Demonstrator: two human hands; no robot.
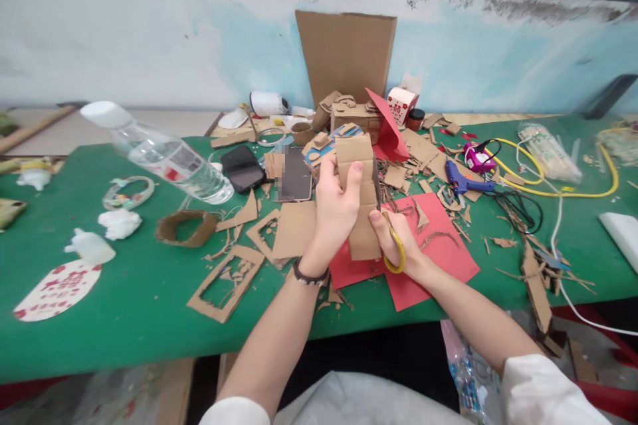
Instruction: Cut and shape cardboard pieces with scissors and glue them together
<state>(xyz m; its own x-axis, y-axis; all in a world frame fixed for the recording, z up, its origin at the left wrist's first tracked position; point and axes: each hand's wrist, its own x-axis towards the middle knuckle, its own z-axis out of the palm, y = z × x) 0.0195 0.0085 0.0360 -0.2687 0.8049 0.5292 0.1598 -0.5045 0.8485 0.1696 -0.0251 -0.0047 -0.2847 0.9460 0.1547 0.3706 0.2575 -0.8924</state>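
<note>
A creased strip of brown cardboard (pixel 366 199) is held up in front of me, above the table. Closed round its left side is my left hand (pixel 337 198), with the thumb lying across the front. My right hand (pixel 399 238) grips scissors by a yellow handle (pixel 397 252) at the strip's lower right edge. The blades are hidden, so I cannot tell whether they touch the cardboard. Red paper (pixel 438 246) lies under my right hand, with cardboard scraps on it.
On the green table (pixel 149 319), a water bottle (pixel 164 156) stands left, near a black phone (pixel 242 168). Cardboard frames (pixel 226 311) lie front left. A blue glue gun (pixel 463 179) and yellow cable (pixel 588 192) lie right. A cardboard sheet (pixel 346 53) leans on the wall.
</note>
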